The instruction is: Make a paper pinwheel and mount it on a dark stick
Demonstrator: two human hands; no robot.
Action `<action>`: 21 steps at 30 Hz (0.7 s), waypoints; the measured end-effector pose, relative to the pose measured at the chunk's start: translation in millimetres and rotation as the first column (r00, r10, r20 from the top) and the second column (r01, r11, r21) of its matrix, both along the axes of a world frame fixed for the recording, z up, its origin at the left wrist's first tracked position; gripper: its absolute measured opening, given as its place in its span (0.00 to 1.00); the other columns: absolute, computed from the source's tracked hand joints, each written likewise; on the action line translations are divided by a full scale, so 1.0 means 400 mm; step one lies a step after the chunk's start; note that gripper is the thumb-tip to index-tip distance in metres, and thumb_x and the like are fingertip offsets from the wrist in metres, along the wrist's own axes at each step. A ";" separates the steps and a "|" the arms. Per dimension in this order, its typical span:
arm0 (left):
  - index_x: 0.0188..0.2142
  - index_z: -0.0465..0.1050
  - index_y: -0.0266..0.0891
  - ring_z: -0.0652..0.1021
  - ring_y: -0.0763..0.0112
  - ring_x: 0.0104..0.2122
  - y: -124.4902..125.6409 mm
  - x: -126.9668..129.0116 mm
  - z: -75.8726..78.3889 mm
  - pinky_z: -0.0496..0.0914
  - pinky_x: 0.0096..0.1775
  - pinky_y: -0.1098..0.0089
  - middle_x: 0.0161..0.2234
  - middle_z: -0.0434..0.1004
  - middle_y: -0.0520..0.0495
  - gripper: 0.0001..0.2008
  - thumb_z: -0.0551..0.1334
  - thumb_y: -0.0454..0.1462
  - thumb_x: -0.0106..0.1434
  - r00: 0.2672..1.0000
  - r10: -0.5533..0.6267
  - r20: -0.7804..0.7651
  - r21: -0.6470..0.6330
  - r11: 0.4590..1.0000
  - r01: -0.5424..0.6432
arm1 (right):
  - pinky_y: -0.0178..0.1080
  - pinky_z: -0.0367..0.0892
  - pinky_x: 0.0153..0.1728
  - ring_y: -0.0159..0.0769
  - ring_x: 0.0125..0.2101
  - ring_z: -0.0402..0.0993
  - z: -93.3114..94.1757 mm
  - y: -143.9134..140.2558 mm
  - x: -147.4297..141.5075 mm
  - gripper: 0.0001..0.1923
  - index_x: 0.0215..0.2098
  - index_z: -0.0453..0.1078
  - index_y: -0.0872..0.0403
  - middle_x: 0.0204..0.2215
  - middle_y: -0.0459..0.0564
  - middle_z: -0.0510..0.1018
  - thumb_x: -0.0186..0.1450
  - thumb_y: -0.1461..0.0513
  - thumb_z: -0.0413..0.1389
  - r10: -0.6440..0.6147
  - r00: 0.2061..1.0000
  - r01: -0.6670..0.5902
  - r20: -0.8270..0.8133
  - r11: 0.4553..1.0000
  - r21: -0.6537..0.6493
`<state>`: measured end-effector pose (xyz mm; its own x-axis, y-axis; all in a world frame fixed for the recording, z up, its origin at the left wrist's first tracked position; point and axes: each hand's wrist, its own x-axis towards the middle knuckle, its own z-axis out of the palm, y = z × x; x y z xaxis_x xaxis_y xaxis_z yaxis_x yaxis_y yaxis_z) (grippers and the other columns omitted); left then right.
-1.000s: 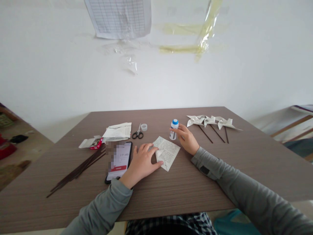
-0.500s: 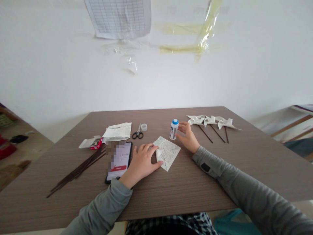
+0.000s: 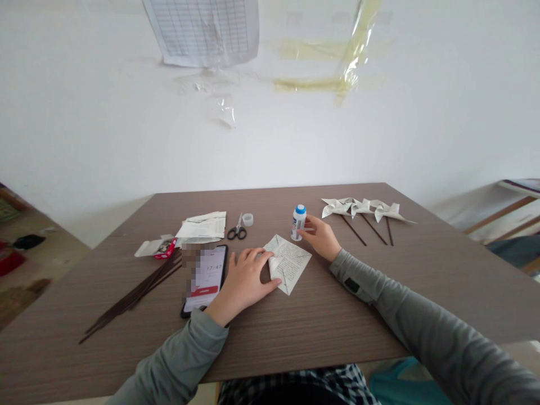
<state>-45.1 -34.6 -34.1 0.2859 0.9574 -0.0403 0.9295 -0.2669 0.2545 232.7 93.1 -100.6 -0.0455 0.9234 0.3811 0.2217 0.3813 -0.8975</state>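
A square sheet of printed paper [image 3: 292, 261] with crease lines lies cornerwise on the table, its left corner folded in. My left hand [image 3: 247, 275] rests at that side, fingers spread, with thumb and fingertips touching the paper's edge. Just behind the sheet stands a white glue bottle [image 3: 296, 228] with a blue cap, upright on the table. My right hand [image 3: 323, 236] is around the bottle's right side, the thumb across its front and the fingers partly hidden behind it.
Several paper pinwheels [image 3: 360, 209] on brown sticks lie back right. At left are a phone [image 3: 208, 281], dark sticks [image 3: 130, 295], a small red box [image 3: 165, 248] and folded papers [image 3: 205, 226]. Scissors [image 3: 237, 229] and a tape roll [image 3: 248, 219] lie near the middle.
My right hand has moved slightly left and closed on the glue bottle, its thumb now over the front. The left hand and the sheet have stayed in place.
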 end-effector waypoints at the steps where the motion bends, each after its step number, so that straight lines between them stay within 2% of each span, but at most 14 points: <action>1: 0.77 0.81 0.55 0.73 0.31 0.82 0.001 -0.001 -0.001 0.60 0.84 0.24 0.81 0.80 0.37 0.33 0.77 0.50 0.76 1.000 0.000 -0.003 0.006 1.000 0.000 | 0.57 0.94 0.56 0.58 0.56 0.97 0.003 0.000 -0.002 0.23 0.58 0.87 0.49 0.55 0.58 0.96 0.67 0.55 0.79 0.005 1.000 -0.005 -0.008 1.000 -0.010; 6: 0.76 0.82 0.55 0.74 0.30 0.81 0.006 -0.009 -0.004 0.61 0.83 0.24 0.80 0.81 0.37 0.32 0.77 0.51 0.76 1.000 -0.005 0.006 0.022 1.000 0.005 | 0.55 0.94 0.57 0.55 0.56 0.97 0.021 0.003 -0.010 0.21 0.57 0.87 0.49 0.53 0.56 0.97 0.66 0.57 0.78 0.028 0.999 -0.029 -0.033 0.999 -0.025; 12: 0.76 0.83 0.56 0.74 0.29 0.81 0.001 -0.009 0.014 0.62 0.83 0.22 0.79 0.82 0.38 0.32 0.77 0.50 0.75 1.000 0.018 0.007 0.012 1.000 -0.019 | 0.52 0.95 0.52 0.56 0.55 0.97 0.054 0.021 -0.038 0.20 0.54 0.89 0.48 0.49 0.54 0.97 0.65 0.58 0.80 0.046 0.999 -0.046 -0.015 0.999 -0.013; 21: 0.77 0.82 0.52 0.74 0.26 0.83 0.002 -0.011 0.024 0.61 0.83 0.18 0.80 0.82 0.36 0.34 0.78 0.47 0.74 1.000 0.027 -0.003 0.002 1.000 -0.027 | 0.55 0.92 0.59 0.54 0.55 0.97 0.115 0.120 -0.147 0.20 0.51 0.89 0.51 0.50 0.55 0.97 0.62 0.66 0.79 0.099 0.995 -0.099 0.030 0.995 -0.001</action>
<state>-49.7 -33.9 -24.7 0.2598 0.9649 -0.0392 0.9371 -0.2421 0.2515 173.8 140.9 -54.5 -0.1480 0.9136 0.3787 0.2095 0.4032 -0.8908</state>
